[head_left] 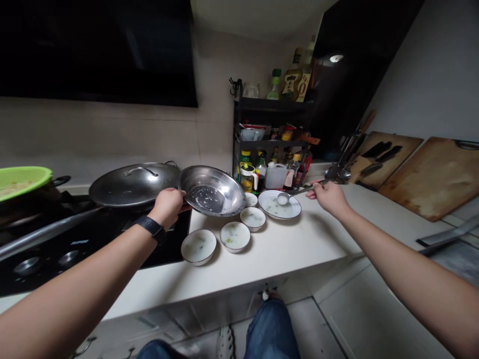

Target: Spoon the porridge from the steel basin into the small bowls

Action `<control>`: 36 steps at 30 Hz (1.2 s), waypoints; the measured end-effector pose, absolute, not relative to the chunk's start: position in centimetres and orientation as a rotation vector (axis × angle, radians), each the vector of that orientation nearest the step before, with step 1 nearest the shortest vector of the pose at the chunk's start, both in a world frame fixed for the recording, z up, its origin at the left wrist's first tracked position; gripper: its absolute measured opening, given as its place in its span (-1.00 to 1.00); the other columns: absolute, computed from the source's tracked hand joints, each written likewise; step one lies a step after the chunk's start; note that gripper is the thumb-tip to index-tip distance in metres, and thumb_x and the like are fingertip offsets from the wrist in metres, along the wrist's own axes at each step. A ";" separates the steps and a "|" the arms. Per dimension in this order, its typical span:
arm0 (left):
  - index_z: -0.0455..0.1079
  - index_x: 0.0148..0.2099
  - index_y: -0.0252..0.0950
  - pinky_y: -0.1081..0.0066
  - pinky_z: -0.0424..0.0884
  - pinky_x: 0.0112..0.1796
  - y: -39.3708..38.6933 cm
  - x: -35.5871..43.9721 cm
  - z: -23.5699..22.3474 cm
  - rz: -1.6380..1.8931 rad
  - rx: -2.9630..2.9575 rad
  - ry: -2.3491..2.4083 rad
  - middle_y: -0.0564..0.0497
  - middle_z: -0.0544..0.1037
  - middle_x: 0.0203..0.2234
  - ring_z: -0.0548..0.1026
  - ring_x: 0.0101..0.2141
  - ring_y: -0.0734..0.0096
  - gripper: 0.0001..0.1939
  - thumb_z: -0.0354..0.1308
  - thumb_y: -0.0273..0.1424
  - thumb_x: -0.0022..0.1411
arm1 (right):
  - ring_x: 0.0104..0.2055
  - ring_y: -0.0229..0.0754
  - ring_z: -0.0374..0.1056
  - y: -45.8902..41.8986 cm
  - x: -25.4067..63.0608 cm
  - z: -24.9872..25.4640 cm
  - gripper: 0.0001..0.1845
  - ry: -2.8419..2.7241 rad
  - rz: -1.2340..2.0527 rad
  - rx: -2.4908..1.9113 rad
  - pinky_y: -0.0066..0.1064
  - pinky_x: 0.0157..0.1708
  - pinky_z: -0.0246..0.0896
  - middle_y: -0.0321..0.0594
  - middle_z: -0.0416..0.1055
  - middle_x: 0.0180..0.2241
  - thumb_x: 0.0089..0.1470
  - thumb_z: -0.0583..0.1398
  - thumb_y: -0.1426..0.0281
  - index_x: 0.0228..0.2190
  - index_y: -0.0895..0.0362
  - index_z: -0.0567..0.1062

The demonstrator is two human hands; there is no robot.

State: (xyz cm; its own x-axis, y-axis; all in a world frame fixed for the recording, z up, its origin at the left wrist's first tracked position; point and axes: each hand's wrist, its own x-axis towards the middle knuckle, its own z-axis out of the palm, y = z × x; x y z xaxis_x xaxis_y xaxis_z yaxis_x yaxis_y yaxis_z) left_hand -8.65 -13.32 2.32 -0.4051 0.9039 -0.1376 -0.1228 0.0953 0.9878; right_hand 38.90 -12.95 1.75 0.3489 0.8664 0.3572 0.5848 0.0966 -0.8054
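My left hand (167, 207) grips the rim of a shallow stainless steel pan (211, 192), tilted up over the counter edge, with pale liquid left inside. My right hand (329, 197) holds the long handle of a metal ladle (283, 198), whose bowl sits over a white plate with a dark rim (290, 212). Pale soup with green bits fills several small white bowls, including the nearest bowl (198, 247) and a second one (235, 237). Another bowl (252, 217) stands close under the pan.
A steel lid (132, 184) covers a pot on the black stove (37, 264), with a green bowl (22, 182) at far left. A shelf rack (273, 144) of bottles stands behind the white counter (284, 254). Wooden cutting boards (434, 177) lean at right.
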 end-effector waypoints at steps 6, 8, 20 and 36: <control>0.26 -0.41 -0.25 0.29 0.56 -0.33 -13.8 -7.8 2.7 1.458 0.827 1.500 0.02 0.46 -0.56 0.54 -0.46 0.31 -0.77 0.16 -0.65 0.16 | -0.04 0.08 0.59 -15.5 37.7 1.2 -0.69 -2.182 -0.306 -1.334 -0.09 0.02 0.49 0.02 0.64 -0.04 0.28 0.13 0.35 -0.07 0.12 0.61; 0.25 -0.41 -0.25 0.28 0.56 -0.34 -14.0 -7.5 2.9 1.455 0.832 1.505 0.02 0.46 -0.56 0.55 -0.46 0.31 -0.77 0.14 -0.66 0.17 | 0.01 0.05 0.57 -16.0 36.1 1.7 -0.68 -2.200 -0.340 -1.206 -0.13 0.05 0.47 -0.01 0.63 -0.01 0.31 0.11 0.34 -0.04 0.09 0.62; 0.26 -0.42 -0.26 0.25 0.60 -0.37 -14.2 -7.5 3.1 1.434 0.913 1.506 0.05 0.43 -0.60 0.50 -0.54 0.34 -0.82 0.14 -0.61 0.13 | -0.25 -0.10 0.58 -11.3 22.7 -0.2 -0.69 -1.975 0.289 -1.000 -0.23 -0.11 0.50 -0.04 0.61 -0.07 0.34 0.10 0.31 -0.08 0.13 0.59; 0.24 -0.46 -0.25 0.22 0.59 -0.30 -12.8 -8.2 2.0 1.479 0.915 1.465 0.08 0.40 -0.55 0.42 -0.51 0.43 -0.78 0.21 -0.57 0.11 | -0.55 -0.16 0.54 -12.0 21.4 0.6 -0.87 -0.876 1.226 -1.321 -0.46 -0.48 0.51 -0.03 0.53 -0.61 0.28 0.12 0.59 -0.32 0.21 0.44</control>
